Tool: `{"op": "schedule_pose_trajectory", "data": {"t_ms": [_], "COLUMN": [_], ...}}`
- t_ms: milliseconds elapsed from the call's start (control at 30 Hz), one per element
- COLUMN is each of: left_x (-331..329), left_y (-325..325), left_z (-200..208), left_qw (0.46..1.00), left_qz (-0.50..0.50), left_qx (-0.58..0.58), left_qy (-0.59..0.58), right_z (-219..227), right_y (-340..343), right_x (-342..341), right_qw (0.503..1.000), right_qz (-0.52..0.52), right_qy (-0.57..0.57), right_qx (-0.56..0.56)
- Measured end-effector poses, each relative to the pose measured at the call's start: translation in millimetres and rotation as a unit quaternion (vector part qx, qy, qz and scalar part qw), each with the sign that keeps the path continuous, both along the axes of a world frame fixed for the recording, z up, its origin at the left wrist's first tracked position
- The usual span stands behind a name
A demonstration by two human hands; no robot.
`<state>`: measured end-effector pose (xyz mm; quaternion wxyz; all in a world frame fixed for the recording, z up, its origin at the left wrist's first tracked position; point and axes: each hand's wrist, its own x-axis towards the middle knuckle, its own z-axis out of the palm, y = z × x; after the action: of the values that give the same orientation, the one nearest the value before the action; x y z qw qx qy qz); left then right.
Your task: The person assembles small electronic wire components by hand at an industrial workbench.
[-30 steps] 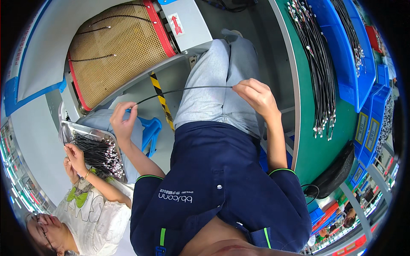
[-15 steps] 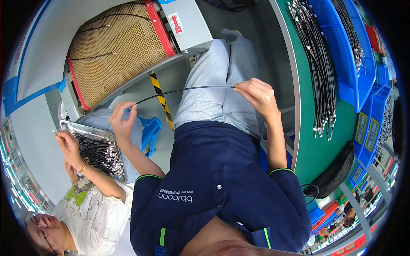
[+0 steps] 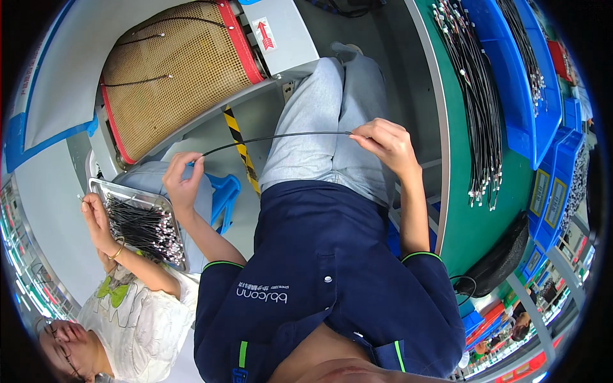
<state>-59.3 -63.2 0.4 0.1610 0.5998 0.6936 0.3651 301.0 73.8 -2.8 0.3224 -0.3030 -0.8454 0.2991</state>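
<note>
A thin black cable point(image 3: 274, 136) stretches above my lap, bowing slightly upward between my two hands. My left hand point(image 3: 184, 177) pinches its left end between thumb and fingers. At the other end, my right hand point(image 3: 384, 142) has its fingers closed on the cable. My fingers hide both cable ends. Further left, a person's hand point(image 3: 96, 220) is raised beside a clear tray point(image 3: 180, 223) filled with short black cables with white connectors point(image 3: 143, 223).
A mesh conveyor belt point(image 3: 179, 70) with red edges carries a few black cables at upper left. On the green table point(image 3: 463, 236) to my right lies a long cable bundle point(image 3: 476, 108), next to blue bins point(image 3: 511, 70). A blue stool point(image 3: 223, 195) stands at left.
My hands and the cable stay almost in place, the right end dipping slightly. Cables on the belt have shifted a little. The other person's hand has moved slightly.
</note>
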Motion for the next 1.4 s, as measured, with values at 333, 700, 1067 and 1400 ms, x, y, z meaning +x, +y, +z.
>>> {"op": "schedule_pose_trajectory", "data": {"t_ms": [333,700,1067,1400], "left_x": [0.3,-14.0,-141.4,-184.1], "left_y": [-1.4,13.0,122.6,182.2], "left_z": [-2.4,1.8,-16.1,-29.6], "left_qw": [1.000,0.999,0.998,0.987], "left_qz": [0.001,0.007,0.029,-0.065], "left_qx": [-0.001,0.015,-0.012,-0.109], "left_qy": [-0.004,0.032,0.063,0.099], "right_z": [0.6,3.4,-27.0,-44.1], "right_y": [-4.3,3.5,33.3,38.6], "right_x": [1.3,-15.1,-144.5,-183.6], "right_qw": [0.996,0.996,0.992,0.983], "right_qz": [-0.012,0.013,-0.101,-0.167], "right_qy": [-0.013,-0.015,0.070,-0.014], "right_qx": [-0.090,-0.086,0.033,0.073]}}
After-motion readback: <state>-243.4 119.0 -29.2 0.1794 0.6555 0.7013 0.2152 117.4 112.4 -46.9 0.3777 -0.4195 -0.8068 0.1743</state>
